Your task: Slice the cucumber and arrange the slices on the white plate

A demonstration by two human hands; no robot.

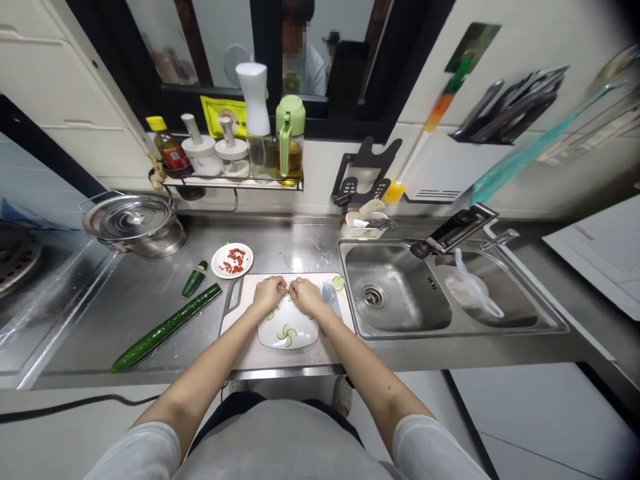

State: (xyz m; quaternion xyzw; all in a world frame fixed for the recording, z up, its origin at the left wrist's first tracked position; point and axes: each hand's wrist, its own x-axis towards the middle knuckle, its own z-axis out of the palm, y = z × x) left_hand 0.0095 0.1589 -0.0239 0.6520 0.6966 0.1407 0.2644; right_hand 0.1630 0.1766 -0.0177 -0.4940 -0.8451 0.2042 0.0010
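Note:
My left hand (270, 292) and my right hand (306, 296) meet above the far edge of a white plate (274, 339). Both have fingers pinched together; what lies between the fingertips is too small and hidden to make out. Thin cucumber slices (287, 335) form a pinwheel on the plate's near part, and more slices show partly beneath my hands. Under the plate lies a pale cutting board (241, 357). Right of my right hand, a wide knife blade (330, 293) rests on the board, with cucumber rounds (339, 283) at the corner.
A long cucumber (167, 328), cut cucumber pieces (193, 282) and a small plate (218, 261) of red bits are to the left. A lidded steel pot (163, 237) stands behind them. On the right is a double sink (400, 331); a seasoning rack (235, 181) hangs above the counter.

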